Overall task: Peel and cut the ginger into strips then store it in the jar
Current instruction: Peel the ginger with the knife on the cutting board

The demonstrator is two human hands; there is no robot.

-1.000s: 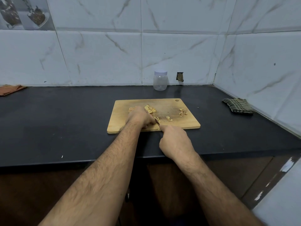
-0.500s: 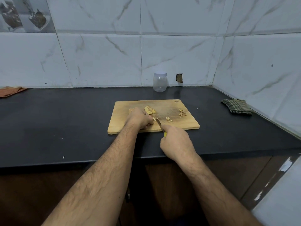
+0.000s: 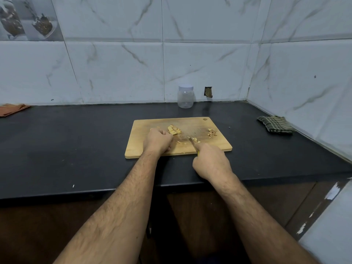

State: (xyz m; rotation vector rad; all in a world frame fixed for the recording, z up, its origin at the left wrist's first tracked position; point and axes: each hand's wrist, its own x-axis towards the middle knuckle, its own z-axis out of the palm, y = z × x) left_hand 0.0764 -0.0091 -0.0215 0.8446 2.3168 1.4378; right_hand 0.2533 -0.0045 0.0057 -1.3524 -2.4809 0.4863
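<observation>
A wooden cutting board [image 3: 209,122] lies on the black counter. Sliced ginger [image 3: 174,129] sits on it just beyond my left hand [image 3: 157,141], which rests on the board with its fingers curled; whether it holds a piece is hidden. My right hand [image 3: 209,161] grips a small knife [image 3: 192,142] by its yellow handle, blade pointing up and left over the board. Cut strips [image 3: 194,139] lie by the blade tip, and thin slivers [image 3: 182,142] between the hands. A clear jar [image 3: 185,96] with a white lid stands at the wall behind the board.
Ginger scraps [image 3: 212,132] lie at the board's right. A green checked cloth [image 3: 275,124] sits near the right wall and an orange cloth [image 3: 13,108] at the far left. The counter's front edge [image 3: 76,193] runs below my forearms.
My left hand has drawn back left from the blade, leaving a gap with slivers between the hands. The knife has shifted slightly right.
</observation>
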